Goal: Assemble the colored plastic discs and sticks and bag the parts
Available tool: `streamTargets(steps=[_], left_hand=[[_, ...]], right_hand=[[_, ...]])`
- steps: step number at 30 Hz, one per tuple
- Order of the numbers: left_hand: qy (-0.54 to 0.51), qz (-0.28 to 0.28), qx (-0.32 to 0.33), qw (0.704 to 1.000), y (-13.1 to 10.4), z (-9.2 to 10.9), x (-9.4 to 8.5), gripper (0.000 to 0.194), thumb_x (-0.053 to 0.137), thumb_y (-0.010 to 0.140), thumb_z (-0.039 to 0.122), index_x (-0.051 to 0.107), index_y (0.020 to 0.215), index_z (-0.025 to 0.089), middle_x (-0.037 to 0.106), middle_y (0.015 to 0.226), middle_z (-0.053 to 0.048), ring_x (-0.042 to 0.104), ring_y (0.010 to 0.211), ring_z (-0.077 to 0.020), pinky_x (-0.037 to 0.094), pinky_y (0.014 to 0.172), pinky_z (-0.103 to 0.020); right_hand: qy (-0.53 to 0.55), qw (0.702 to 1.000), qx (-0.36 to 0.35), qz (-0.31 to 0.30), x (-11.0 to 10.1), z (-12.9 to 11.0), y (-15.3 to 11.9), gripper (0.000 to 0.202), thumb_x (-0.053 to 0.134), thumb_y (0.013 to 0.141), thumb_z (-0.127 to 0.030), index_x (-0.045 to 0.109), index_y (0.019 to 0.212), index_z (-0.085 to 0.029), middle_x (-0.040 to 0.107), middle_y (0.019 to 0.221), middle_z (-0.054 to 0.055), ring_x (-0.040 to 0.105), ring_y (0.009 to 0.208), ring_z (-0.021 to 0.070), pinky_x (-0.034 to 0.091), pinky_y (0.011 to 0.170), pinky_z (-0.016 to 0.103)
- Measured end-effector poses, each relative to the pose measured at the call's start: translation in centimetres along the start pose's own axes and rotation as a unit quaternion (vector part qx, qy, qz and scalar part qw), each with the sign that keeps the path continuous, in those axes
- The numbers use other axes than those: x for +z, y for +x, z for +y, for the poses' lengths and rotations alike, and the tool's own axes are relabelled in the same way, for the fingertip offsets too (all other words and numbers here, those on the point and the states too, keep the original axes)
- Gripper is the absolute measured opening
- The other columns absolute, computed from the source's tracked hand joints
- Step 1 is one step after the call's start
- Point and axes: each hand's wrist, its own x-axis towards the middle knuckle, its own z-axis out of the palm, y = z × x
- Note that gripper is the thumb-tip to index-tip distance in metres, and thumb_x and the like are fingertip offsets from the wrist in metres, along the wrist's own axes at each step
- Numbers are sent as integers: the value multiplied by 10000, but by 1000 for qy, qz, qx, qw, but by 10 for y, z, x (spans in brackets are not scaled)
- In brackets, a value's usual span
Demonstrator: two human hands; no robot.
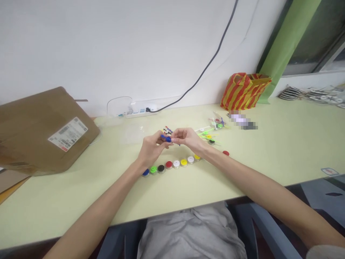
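A small blue plastic piece [168, 139] with a thin arm sticking out sits between my fingertips above the table. My left hand [152, 146] pinches it from one side. From the other side, the thumb and fingers of my right hand [188, 139] close on it. Just below the hands runs a row of small round pieces with coloured tops, among them a green one [153, 169], a black one [161, 168] and a red one [168, 164]. My right forearm hides part of this row. Beyond my right hand lie loose yellow and green plastic pieces [207, 136].
A cardboard box [43, 133] stands at the left. By the wall are a white power strip [141, 110] with a black cable [205, 70] and a red-and-yellow striped bag [244, 92]. Striped flat items [291, 92] lie at the far right. A pixelated object [242, 120] is near the bag.
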Motion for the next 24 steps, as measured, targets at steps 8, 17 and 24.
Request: streamTargets(steps=[8, 17, 24], left_hand=[[18, -1, 37, 999, -3, 6, -3, 94, 687, 829, 211, 603, 871, 205, 746, 813, 6, 739, 702, -165, 594, 642, -266], [21, -26, 32, 999, -5, 7, -2, 102, 667, 838, 239, 611, 922, 220, 747, 782, 4, 738, 695, -176, 573, 617, -266], [70, -42, 84, 993, -5, 4, -4, 67, 639, 839, 213, 619, 902, 222, 735, 722, 13, 728, 685, -173, 541, 652, -266]], right_hand=[[-1, 1000, -26, 2, 3, -2, -3, 328, 844, 665, -395, 658, 809, -166, 665, 776, 0, 591, 726, 124, 437, 726, 265], [-66, 997, -24, -9, 0, -9, -5, 250, 804, 715, -346, 648, 798, -170, 668, 800, 9, 597, 736, 134, 458, 728, 279], [-127, 991, -34, -20, -1, -5, -3, 205, 745, 745, -299, 654, 876, -170, 664, 834, 16, 593, 761, 139, 460, 743, 283]])
